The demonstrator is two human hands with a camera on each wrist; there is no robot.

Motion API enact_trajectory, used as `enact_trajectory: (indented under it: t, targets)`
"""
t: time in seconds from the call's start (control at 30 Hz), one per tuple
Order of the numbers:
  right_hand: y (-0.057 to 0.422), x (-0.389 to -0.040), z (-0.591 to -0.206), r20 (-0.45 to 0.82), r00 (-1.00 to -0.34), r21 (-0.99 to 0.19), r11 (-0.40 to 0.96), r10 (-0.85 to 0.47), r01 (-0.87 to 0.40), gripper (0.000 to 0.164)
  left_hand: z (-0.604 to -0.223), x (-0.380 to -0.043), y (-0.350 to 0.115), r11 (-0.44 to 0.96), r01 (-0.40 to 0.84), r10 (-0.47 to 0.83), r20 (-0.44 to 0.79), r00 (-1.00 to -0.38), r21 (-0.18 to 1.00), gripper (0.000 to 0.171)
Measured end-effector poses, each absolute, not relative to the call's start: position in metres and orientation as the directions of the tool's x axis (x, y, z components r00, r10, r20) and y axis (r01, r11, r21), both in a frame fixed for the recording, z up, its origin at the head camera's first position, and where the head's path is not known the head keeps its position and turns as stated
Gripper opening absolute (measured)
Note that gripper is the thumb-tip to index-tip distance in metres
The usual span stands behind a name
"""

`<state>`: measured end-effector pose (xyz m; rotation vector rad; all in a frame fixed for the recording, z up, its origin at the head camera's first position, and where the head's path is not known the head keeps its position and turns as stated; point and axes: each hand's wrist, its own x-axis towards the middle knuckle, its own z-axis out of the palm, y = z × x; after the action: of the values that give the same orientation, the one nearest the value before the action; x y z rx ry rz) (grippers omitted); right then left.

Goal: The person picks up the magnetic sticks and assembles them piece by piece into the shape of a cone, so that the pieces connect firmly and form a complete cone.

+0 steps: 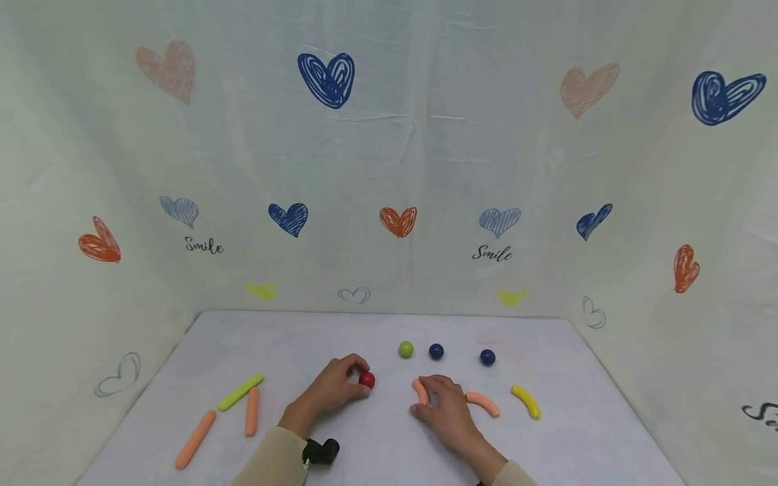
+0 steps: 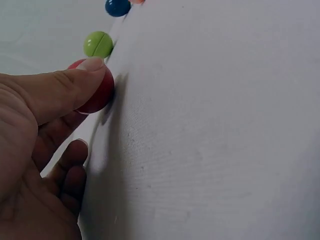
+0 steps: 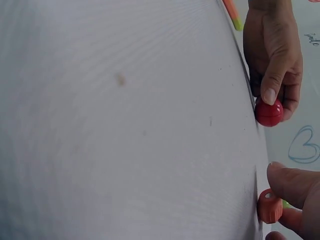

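Note:
My left hand (image 1: 333,386) pinches a glossy red ball (image 1: 367,380) between thumb and fingers, low over the white table. In the left wrist view the thumb lies across the red ball (image 2: 102,92), and the other fingers curl beneath. To its right, my right hand (image 1: 446,415) holds a short curved orange stick (image 1: 420,391), its thumb at the near end and a finger at the far end. The right wrist view shows the ridged end of this orange stick (image 3: 270,207) between thumb and fingers. A second curved orange stick (image 1: 483,403) lies just right of that hand.
Behind the hands sit a green ball (image 1: 405,349) and two dark blue balls, one (image 1: 435,351) beside it, another (image 1: 487,357) farther right. A curved yellow stick (image 1: 525,402) lies at right. At left are two straight orange sticks (image 1: 195,440) (image 1: 252,412) and a yellow-green stick (image 1: 240,391).

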<state>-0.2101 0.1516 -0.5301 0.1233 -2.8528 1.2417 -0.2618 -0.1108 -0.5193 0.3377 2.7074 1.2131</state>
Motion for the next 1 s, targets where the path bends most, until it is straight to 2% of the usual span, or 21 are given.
enact_trajectory:
  t: [0.23, 0.43, 0.57, 0.7, 1.0]
  targets:
    - [0.152, -0.209, -0.531, 0.039, -0.996, -0.708, 0.701, -0.075, -0.081, 0.049, -0.522, -0.244, -0.108, 0.630, 0.175, 0.327, -0.054, -0.943, 0.757, 0.033]
    - [0.153, -0.209, -0.535, 0.063, -0.994, -0.690, 0.715, -0.091, -0.109, 0.043, -0.529, -0.235, -0.100, 0.673, 0.252, 0.331, 0.022, -0.943, 0.696, 0.033]
    - [0.151, -0.208, -0.535, 0.061, -0.997, -0.705, 0.704, -0.052, -0.080, 0.035, -0.531, -0.229, -0.099, 0.666, 0.213, 0.297, 0.008, -0.955, 0.715, 0.038]
    - [0.149, -0.209, -0.533, 0.065, -0.998, -0.711, 0.702, -0.004, -0.050, 0.024, -0.531, -0.224, -0.100, 0.638, 0.174, 0.284, -0.019, -0.959, 0.750, 0.035]
    - [0.143, -0.212, -0.532, 0.087, -0.996, -0.698, 0.711, -0.029, -0.082, 0.015, -0.529, -0.216, -0.102, 0.612, 0.229, 0.325, 0.022, -0.945, 0.757, 0.035]
